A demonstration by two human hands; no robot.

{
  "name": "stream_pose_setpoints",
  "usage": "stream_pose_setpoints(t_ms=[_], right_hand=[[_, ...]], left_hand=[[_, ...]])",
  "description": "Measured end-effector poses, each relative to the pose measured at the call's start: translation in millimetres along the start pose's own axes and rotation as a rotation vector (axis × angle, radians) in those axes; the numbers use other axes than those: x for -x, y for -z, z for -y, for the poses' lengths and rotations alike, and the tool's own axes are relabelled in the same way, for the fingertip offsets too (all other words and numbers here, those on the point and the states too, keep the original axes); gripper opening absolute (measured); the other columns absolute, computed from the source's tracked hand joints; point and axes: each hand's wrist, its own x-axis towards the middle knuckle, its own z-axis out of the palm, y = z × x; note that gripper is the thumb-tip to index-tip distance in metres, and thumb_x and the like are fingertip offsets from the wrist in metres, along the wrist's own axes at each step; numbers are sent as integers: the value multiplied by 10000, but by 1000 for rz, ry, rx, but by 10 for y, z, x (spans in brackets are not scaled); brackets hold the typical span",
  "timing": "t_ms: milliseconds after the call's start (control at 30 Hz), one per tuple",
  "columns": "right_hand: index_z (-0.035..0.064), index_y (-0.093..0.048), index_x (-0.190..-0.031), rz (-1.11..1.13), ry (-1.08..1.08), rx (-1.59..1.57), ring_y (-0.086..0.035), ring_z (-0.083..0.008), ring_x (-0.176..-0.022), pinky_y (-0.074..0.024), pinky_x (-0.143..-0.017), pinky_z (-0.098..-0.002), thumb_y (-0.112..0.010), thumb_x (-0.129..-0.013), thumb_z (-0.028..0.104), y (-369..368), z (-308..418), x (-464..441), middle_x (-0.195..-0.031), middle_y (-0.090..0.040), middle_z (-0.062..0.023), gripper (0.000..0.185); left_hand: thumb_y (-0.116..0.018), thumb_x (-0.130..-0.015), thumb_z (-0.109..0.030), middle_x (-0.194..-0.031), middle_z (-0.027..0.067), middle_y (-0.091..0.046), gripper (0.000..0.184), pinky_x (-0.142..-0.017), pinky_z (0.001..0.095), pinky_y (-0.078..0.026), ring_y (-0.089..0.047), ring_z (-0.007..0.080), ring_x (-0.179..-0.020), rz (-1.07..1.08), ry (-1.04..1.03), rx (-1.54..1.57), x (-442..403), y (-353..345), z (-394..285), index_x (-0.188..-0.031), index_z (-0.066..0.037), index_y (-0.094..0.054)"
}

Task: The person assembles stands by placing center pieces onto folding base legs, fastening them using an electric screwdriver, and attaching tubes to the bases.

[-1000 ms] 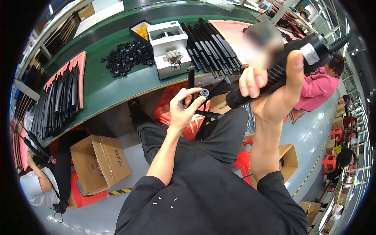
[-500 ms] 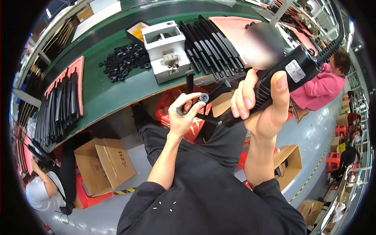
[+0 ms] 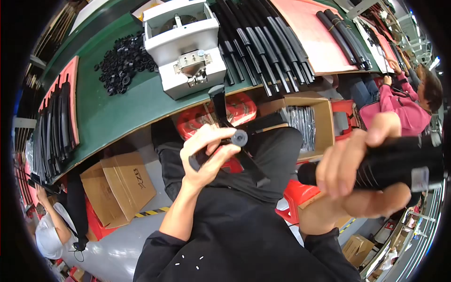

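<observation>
Near the middle of the view, my left hand [image 3: 206, 155] is closed round a black part with several flat arms [image 3: 251, 167]. A round black end [image 3: 239, 137] of it shows between thumb and forefinger. At the right, my right hand [image 3: 359, 174], somewhat blurred, wraps round a black cylindrical power screwdriver [image 3: 399, 164], its tip toward the left. The screwdriver tip is apart from the held part. Beyond my hands, a white machine [image 3: 188, 61] with a metal fixture sits at the front of the green table [image 3: 108, 105].
Small black parts [image 3: 124, 63] are heaped left of the machine, black tubes [image 3: 268, 47] right of it. More tubes [image 3: 56, 117] lie on pink foam at left. Cardboard boxes [image 3: 120, 188] [image 3: 324, 120] stand below. A person in pink [image 3: 404, 108] is at right, another person [image 3: 51, 230] at lower left.
My right hand has moved right with the screwdriver, which now points more level to the left. My left hand and its part are slightly lower and further left. The view has shifted closer to the table.
</observation>
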Motion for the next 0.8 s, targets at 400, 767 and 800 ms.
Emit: stream_pose_setpoints(t_ms=[400, 767, 800], right_hand=[[37, -367, -1254, -199, -90, 7, -554, -165, -389, -462, -381, -244, -666, -1006, 477, -265, 29, 262, -639, -598, -42, 587], [-18, -505, -1210, -423, -235, 318, -416, -138, -385, -369, -371, -266, -599, -1010, 229, -656, 100, 458, -577, -494, -78, 332], [-21, -502, -1212, -436, -264, 312, -414, -137, -385, -371, -376, -264, -597, -1006, 215, -671, 119, 474, -572, -493, -78, 328]], left_hand=[[-843, -768, 21, -703, -34, -474, 340, -599, 232, -328, -361, 89, -647, 27, -34, 23, 37, 50, 20, -1099, -32, -790], [-809, -834, 24, -746, -48, -482, 325, -609, 221, -317, -352, 72, -660, 10, -18, 132, 142, -49, -3, -1149, -43, -766], [-805, -840, 22, -748, -49, -475, 319, -611, 219, -312, -350, 71, -662, 10, -18, 122, 144, -56, 5, -1149, -42, -765]])
